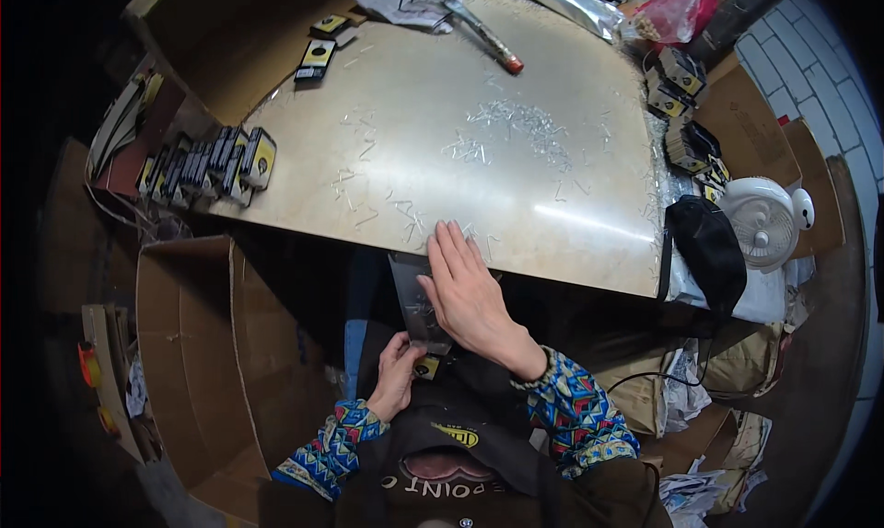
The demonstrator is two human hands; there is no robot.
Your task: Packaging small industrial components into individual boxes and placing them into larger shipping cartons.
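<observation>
My left hand (394,381) pinches the near end of a grey, see-through tray (412,293), which is tilted against the front edge of the table (571,215). A few small clear bits show inside it. Above the tray is my right hand (470,298), flat with its fingers stretched out together and holding nothing. Its fingertips rest at the table edge, beside small bent clear plastic pieces (405,220). A bigger scatter of the same clear pieces (520,127) lies farther back. Part of a small yellow-and-black thing (425,368) shows just below the tray.
Small black-and-yellow boxes (260,160) stand in rows at the table's left; more boxes (677,81) are stacked at the right. A hand rake (483,35) lies at the back. A white fan (760,224) and black pouch (704,252) sit right. An open carton (189,344) stands lower left.
</observation>
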